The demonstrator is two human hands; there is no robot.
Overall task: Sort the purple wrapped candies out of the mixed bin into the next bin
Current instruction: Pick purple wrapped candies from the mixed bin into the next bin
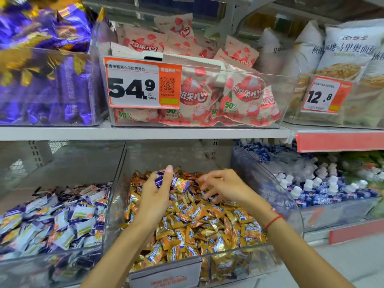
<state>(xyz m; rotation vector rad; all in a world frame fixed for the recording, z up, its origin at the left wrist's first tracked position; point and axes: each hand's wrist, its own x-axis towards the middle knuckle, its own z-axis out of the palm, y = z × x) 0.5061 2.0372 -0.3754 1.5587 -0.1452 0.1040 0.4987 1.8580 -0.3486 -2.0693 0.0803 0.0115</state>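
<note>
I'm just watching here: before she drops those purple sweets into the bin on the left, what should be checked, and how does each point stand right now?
1. Left hand grips purple candies: ok.
2. Held wrappers are purple, not orange: ok, as far as they show.
3. Bin of purple candies, left of the mixed bin, has room on top: ok.
4. Left hand is over that bin: not ok, it is above the orange pile.
5. Right hand has its own candy: cannot tell; its fingertips reach into the pile.
6. More purple candies remain in the mixed bin: cannot tell.
</note>
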